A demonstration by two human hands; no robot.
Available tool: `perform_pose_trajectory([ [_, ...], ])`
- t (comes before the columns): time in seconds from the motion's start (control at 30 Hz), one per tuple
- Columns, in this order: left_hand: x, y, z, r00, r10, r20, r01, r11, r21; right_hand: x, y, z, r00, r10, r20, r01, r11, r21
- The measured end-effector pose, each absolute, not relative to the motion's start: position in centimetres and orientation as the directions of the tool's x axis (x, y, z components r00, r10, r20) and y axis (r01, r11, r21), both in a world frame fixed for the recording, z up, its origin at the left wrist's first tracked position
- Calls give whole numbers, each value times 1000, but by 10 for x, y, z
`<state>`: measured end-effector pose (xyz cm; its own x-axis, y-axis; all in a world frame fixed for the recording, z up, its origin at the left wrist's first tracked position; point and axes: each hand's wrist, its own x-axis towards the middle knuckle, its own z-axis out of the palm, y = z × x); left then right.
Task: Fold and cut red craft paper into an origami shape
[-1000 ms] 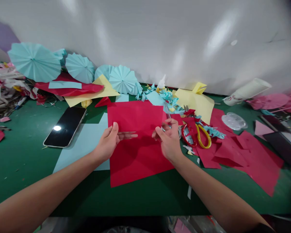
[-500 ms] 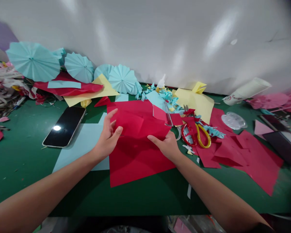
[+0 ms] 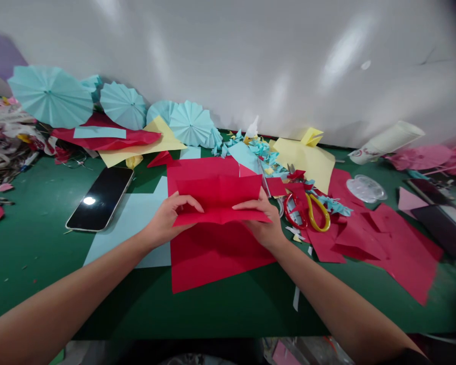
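A creased piece of red paper (image 3: pixel 220 192) is held up between both hands, its lower part bent toward me along a horizontal fold. My left hand (image 3: pixel 173 215) grips its left side, with fingers on the inner face and the thumb hidden. On the right side my right hand (image 3: pixel 264 218) grips it in the same way, fingers pointing toward the middle crease. Beneath lies a larger red sheet (image 3: pixel 213 258) flat on the table. A light blue sheet (image 3: pixel 117 243) sticks out from under it to the left.
A phone (image 3: pixel 101 198) lies to the left. Scissors (image 3: pixel 307 213) with red and yellow handles rest among paper scraps on the right. Pleated blue paper rosettes (image 3: pixel 192 124) lean along the wall. Several red sheets (image 3: pixel 395 253) and a white cup (image 3: pixel 385 143) are farther right.
Both hands have come level on either side of the red paper. It has turned from a folded, tilted position to spread open, with its fold facing me.
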<state>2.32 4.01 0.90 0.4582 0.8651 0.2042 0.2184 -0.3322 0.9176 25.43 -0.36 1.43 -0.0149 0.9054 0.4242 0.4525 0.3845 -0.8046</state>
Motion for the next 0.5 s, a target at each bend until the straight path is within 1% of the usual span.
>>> perform_pose_trajectory([
  [0.07,22,40,9,486,856,178,217,-316,924,254,-4,15,-27,904,427,459,391,-798],
  [0.27,26,37,11,460,875,152,167,-253,953,251,-4,17,-154,888,432,517,445,-731],
  [0.37,28,36,10,488,848,204,178,-326,929,251,-5,18,-195,887,418,529,454,-717],
  [0.5,27,35,2,524,814,250,189,-397,898,254,-5,10,-292,853,433,514,521,-681],
])
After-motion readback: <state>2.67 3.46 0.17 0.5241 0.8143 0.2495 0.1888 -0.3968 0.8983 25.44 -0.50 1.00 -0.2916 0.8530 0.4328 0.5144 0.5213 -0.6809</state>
